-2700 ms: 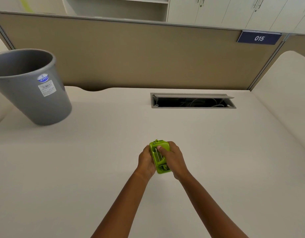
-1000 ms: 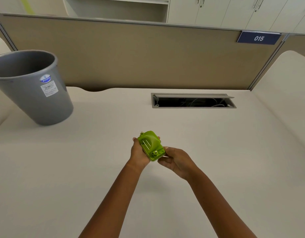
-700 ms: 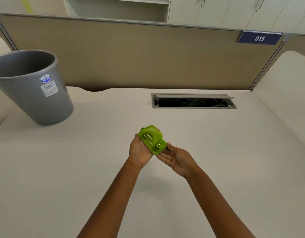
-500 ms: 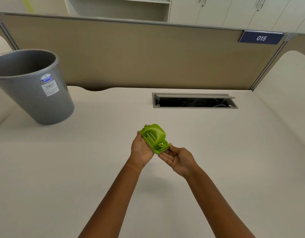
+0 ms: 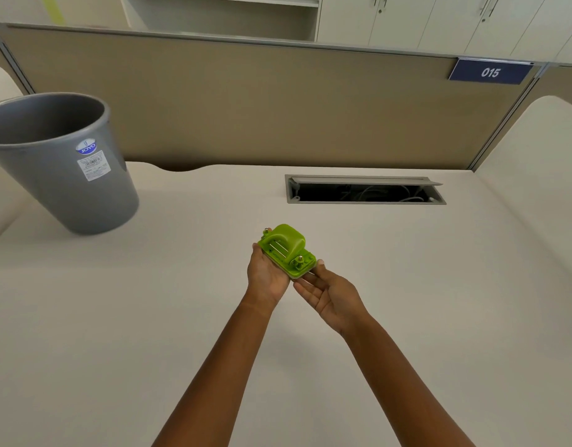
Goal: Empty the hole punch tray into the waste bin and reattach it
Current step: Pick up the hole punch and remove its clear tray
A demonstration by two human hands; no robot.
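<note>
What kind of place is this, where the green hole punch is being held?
Most likely an office cubicle: a pale desk with a cable tray opening, a tan partition panel bearing a numbered plate reading 015, and white cabinets behind it.

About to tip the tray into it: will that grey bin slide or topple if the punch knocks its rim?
The grey bin looks like thin plastic and shows nothing inside, so it is probably light and would scoot on the smooth desk. It narrows to a small base, so a rim knock could tip it. Steadying it seems wise.
</note>
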